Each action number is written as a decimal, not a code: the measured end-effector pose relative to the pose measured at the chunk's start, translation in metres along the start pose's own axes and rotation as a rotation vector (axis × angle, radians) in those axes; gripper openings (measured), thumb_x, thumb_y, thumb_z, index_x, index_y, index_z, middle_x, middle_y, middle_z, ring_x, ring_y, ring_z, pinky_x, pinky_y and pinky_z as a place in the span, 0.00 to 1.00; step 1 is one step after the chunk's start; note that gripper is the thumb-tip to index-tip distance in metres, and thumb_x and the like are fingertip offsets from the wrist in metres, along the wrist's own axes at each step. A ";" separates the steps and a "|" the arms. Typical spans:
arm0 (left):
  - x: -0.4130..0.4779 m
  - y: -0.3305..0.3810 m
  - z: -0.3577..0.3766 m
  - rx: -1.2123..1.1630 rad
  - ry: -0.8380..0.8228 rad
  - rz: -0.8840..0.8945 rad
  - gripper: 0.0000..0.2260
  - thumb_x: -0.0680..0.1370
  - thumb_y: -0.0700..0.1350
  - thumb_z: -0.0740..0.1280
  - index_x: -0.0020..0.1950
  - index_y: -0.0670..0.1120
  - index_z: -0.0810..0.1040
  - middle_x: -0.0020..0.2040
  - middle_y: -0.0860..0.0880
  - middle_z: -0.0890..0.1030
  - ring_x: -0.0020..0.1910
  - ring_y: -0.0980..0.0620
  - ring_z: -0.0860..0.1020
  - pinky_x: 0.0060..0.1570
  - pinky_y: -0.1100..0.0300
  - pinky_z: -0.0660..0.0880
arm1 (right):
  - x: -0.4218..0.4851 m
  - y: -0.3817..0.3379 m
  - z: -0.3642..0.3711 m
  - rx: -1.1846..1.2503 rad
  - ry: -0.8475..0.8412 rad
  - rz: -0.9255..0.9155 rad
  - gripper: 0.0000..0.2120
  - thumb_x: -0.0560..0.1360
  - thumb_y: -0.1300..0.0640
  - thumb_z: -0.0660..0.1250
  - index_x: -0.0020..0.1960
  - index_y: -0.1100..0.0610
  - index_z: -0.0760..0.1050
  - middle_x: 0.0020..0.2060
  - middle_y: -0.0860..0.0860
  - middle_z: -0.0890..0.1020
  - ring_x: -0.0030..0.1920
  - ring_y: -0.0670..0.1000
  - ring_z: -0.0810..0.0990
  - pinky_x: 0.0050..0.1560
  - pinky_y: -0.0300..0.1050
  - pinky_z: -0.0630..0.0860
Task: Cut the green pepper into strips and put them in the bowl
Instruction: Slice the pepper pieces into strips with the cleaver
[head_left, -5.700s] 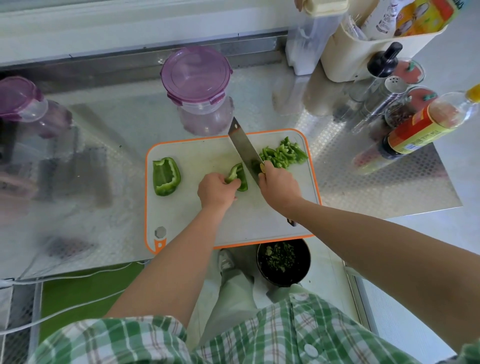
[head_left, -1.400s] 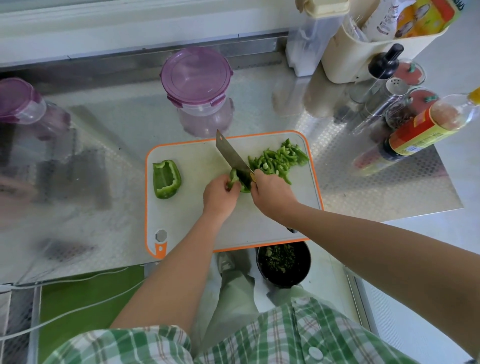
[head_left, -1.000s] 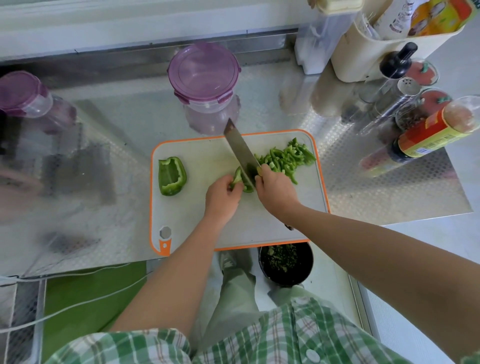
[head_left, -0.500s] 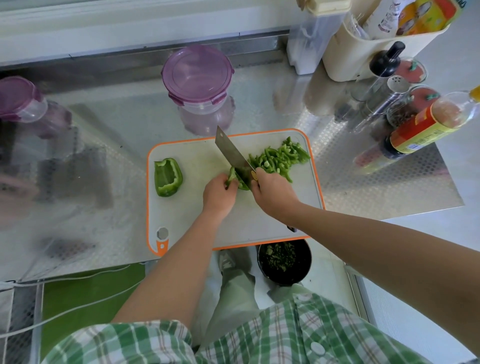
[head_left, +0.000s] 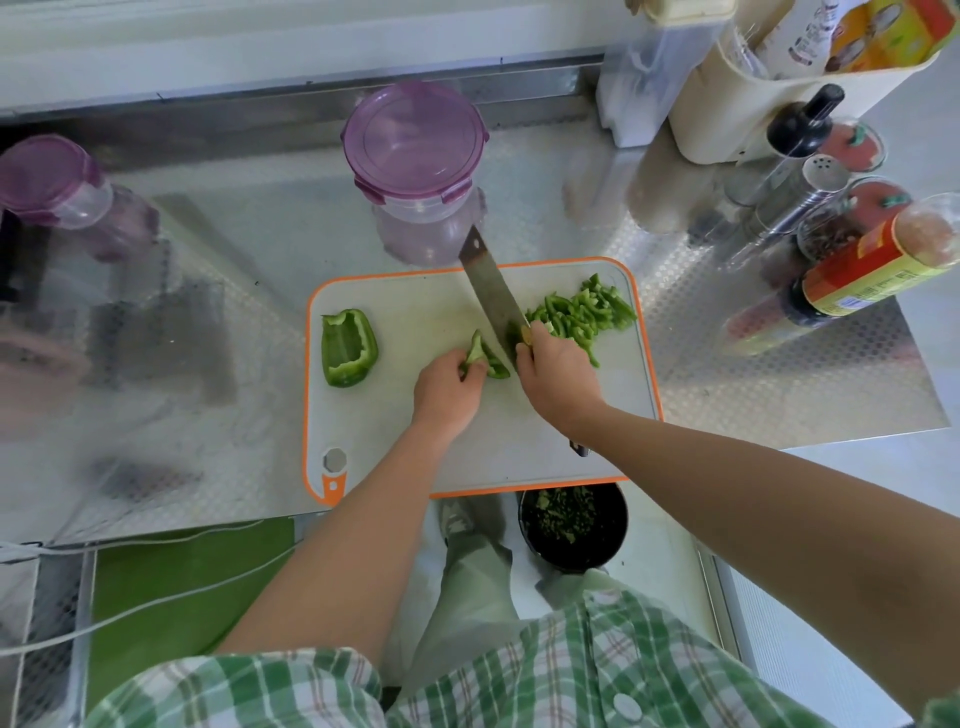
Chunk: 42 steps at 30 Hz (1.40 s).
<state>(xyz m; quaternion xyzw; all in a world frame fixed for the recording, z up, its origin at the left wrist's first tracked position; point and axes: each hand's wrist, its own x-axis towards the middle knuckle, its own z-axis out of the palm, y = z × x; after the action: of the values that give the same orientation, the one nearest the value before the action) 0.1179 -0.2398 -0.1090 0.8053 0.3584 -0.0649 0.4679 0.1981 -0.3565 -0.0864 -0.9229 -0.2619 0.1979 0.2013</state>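
So the small leftover wedge of green pepper (head_left: 485, 356) is pinned to the white plastic cutting board with the orange rim (head_left: 405, 431) by the left hand (head_left: 449, 387), with the fingers curled onto it, presumably so the fingertips are kept back from the edge. The broad steel kitchen knife (head_left: 491, 291) is gripped by the right hand (head_left: 558, 376) right up at the base of the blade, with the handle end poking out behind the wrist. That looks like a choked-up grip for control on thin slices. The blade is angled across the board right against the wedge; whether it's touching can't be told. The heap of cut green strips (head_left: 582, 314) is piled on the right of the board, across the blade from the wedge, which leaves the cutting spot free tbh. An uncut green pepper half (head_left: 347, 347) is parked hollow side up at the left end, well apart, so it's probably next in line. The round black bowl (head_left: 623, 519) is set lower down, partly hidden under the near edge of the steel counter (head_left: 249, 244), with some chopped green stuff inside. It was probably placed there so strips can be swept straight off. The job is judged roughly half done.
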 end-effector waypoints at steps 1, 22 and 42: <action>0.000 0.001 0.000 0.011 -0.007 -0.007 0.14 0.81 0.46 0.61 0.35 0.50 0.67 0.33 0.48 0.73 0.40 0.39 0.80 0.41 0.49 0.74 | -0.001 0.001 -0.003 0.029 0.009 -0.002 0.09 0.82 0.55 0.54 0.44 0.58 0.63 0.30 0.53 0.70 0.30 0.56 0.69 0.28 0.46 0.63; 0.006 0.007 -0.002 -0.011 -0.081 -0.044 0.11 0.81 0.45 0.58 0.40 0.46 0.71 0.38 0.42 0.77 0.31 0.45 0.74 0.38 0.50 0.76 | -0.010 0.001 -0.002 -0.084 -0.084 -0.056 0.09 0.81 0.56 0.54 0.44 0.58 0.62 0.29 0.51 0.67 0.30 0.54 0.68 0.30 0.45 0.62; 0.002 0.001 -0.006 0.046 -0.086 -0.140 0.12 0.81 0.47 0.57 0.48 0.42 0.76 0.46 0.39 0.81 0.38 0.38 0.77 0.40 0.51 0.74 | -0.010 -0.005 -0.012 0.002 -0.064 -0.070 0.10 0.81 0.55 0.55 0.42 0.58 0.63 0.31 0.53 0.71 0.31 0.56 0.70 0.29 0.45 0.63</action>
<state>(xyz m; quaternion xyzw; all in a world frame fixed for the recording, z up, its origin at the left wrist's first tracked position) 0.1189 -0.2346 -0.1058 0.7853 0.3917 -0.1401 0.4586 0.1937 -0.3610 -0.0713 -0.9061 -0.2999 0.2207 0.2006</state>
